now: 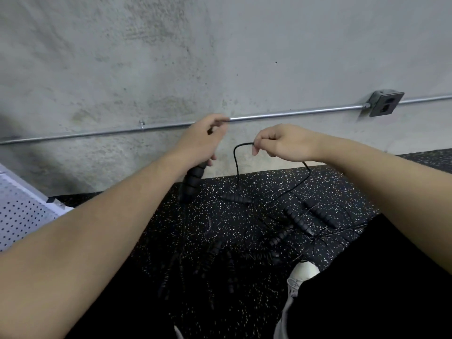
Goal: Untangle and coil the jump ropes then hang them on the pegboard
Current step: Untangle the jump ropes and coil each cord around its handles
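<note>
A rough grey concrete wall [171, 57] meets a black rubber floor [195, 228] flecked with white. Both hands are raised in front of the wall, a little apart. The left hand [199, 139] is curled round the upper end of a ribbed black jump rope handle [193, 181], which hangs down and slightly left from under the palm, its lower end over the floor. The right hand [285, 143] pinches a thin black cord [236, 155] between thumb and fingers; from the pinch the cord arches left, drops toward the floor, and another strand runs from under the hand down to the right. Below and between the hands, a tangle of jump ropes [288, 223] lies on the floor: several ribbed black handles and thin cords crossing one another, spread toward a white shoe [304, 271] near the person's dark trousers. A metal conduit [293, 112] runs along the wall just behind the hands to an outlet box [385, 104] at the right. A white pegboard [22, 214] shows at the left edge, well apart from the ropes
</note>
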`<control>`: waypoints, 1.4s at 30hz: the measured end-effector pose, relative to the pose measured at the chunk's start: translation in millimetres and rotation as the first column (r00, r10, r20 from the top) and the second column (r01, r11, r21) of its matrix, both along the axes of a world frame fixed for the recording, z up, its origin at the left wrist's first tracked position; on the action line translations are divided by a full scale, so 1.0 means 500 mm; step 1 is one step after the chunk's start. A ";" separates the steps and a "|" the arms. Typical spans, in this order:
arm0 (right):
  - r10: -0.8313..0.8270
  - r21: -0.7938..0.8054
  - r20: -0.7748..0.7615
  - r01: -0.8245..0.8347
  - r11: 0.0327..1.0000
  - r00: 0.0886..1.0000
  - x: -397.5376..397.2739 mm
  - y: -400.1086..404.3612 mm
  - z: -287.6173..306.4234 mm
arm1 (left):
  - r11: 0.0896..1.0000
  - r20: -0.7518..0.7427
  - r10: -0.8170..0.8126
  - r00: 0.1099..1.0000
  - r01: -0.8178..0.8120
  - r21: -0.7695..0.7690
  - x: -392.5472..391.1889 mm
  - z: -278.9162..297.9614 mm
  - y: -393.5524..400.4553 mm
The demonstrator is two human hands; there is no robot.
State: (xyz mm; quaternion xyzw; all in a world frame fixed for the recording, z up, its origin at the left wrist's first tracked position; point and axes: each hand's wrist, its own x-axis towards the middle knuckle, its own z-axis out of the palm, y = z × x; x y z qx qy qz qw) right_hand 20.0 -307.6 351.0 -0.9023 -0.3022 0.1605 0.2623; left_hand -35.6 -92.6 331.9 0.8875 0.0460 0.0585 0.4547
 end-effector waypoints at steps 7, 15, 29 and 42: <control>-0.041 0.198 -0.101 0.060 0.978 0.994 0.011 0.003 -0.024 | 0.921 -0.099 -0.218 0.971 0.238 0.310 -0.013 -0.019 -0.055; -0.004 0.072 -0.303 0.027 0.997 0.953 0.056 -0.031 -0.061 | 0.988 -0.050 0.153 0.987 -0.153 0.014 0.050 -0.047 0.022; -0.067 0.101 -0.176 0.086 0.991 0.982 0.084 -0.004 -0.076 | 0.971 -0.040 -0.189 0.981 0.193 0.138 0.066 -0.070 -0.016; -0.063 0.110 -0.189 0.085 0.990 0.980 0.093 -0.015 -0.085 | 0.988 -0.009 -0.080 0.997 0.081 0.134 0.078 -0.074 0.013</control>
